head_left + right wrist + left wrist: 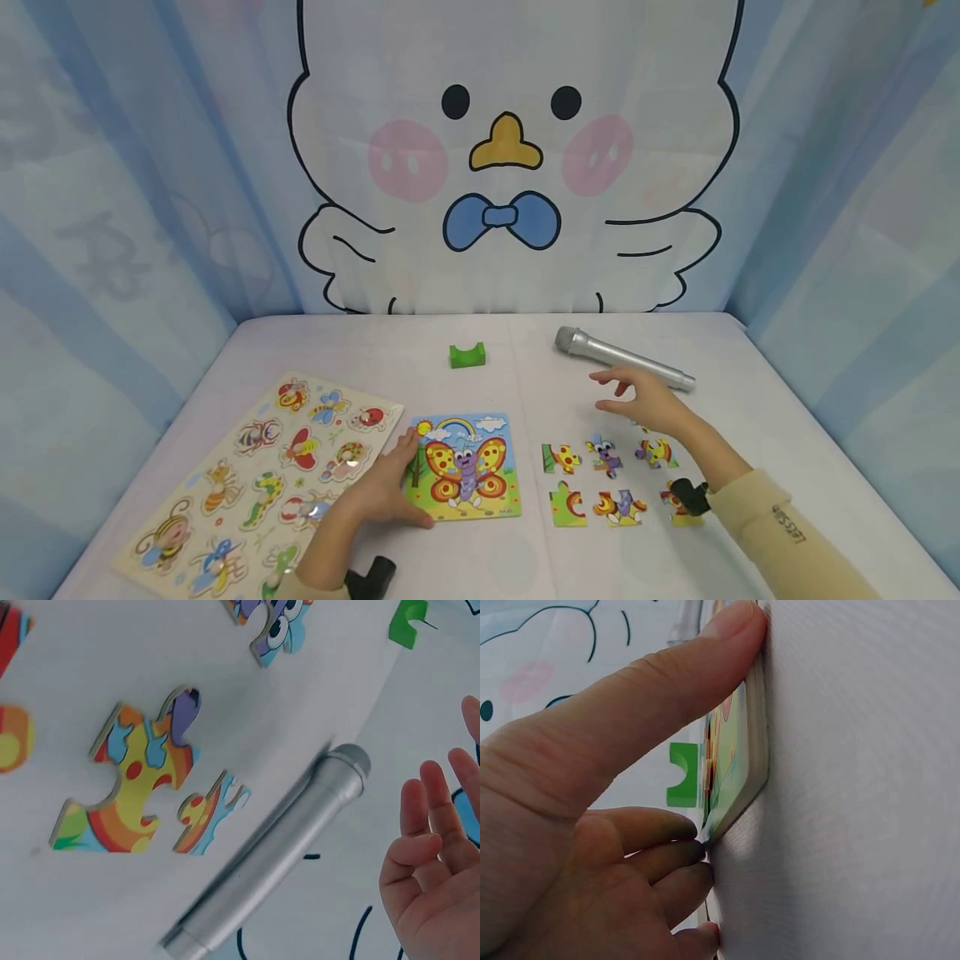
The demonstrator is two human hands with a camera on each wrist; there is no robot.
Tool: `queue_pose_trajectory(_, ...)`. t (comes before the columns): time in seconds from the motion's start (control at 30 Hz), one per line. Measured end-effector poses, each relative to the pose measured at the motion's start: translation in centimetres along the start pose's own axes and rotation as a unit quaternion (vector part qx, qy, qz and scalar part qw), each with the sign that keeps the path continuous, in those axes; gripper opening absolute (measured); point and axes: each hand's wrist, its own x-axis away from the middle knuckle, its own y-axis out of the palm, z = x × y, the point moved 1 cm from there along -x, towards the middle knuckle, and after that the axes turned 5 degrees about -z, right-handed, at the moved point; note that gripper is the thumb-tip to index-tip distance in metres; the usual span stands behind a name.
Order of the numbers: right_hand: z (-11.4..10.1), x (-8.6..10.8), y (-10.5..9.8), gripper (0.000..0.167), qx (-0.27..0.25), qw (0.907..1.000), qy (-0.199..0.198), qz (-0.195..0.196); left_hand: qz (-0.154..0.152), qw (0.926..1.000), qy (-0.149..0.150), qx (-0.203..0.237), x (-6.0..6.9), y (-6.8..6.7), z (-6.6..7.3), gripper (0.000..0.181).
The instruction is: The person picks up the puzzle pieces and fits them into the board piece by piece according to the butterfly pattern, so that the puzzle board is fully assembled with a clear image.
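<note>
My left hand (382, 485) rests at the left side of a square butterfly picture puzzle (491, 507) that lies flat on the table. Its thumb touches the puzzle's lower edge near the corner, and the other fingers lie along the left side, as the left wrist view also shows. My right hand (648, 404) hovers with nothing in it, its fingers loosely bent, just in front of a silver microphone (630, 358). Below it lie several loose jigsaw pieces in rows, among them a purple face piece (606, 457) and a yellow wing piece (135, 776). My right forearm partly covers the rightmost pieces.
A large board of insect pictures (300, 483) lies slanted on the left, partly under my left arm. A green block (468, 357) with a curved notch stands toward the back. Behind the table hangs a printed curtain (510, 275).
</note>
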Motion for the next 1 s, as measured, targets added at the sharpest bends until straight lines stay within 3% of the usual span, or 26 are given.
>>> queue_pose_trajectory(0.43, 3.9, 1.6, -2.2, 0.044, 0.012, 0.9988, 0.047, 0.009, -0.001, 1.0000, 0.006, 0.006, 0.0, -0.1, 0.1, 0.116)
queue_pose_trajectory(0.87, 6.9, 1.9, -1.5, 0.048, 0.004, 0.9860, 0.160, -0.047, -0.003, 1.0000, 0.006, 0.006, 0.0, -0.1, 0.1, 0.116)
queue_pose_trajectory(1.0, 7.2, 1.6, -1.2, 0.048, -0.001, 0.9828, 0.176, -0.056, -0.008, 1.0000, 0.003, 0.004, 0.0, -0.1, 0.1, 0.116)
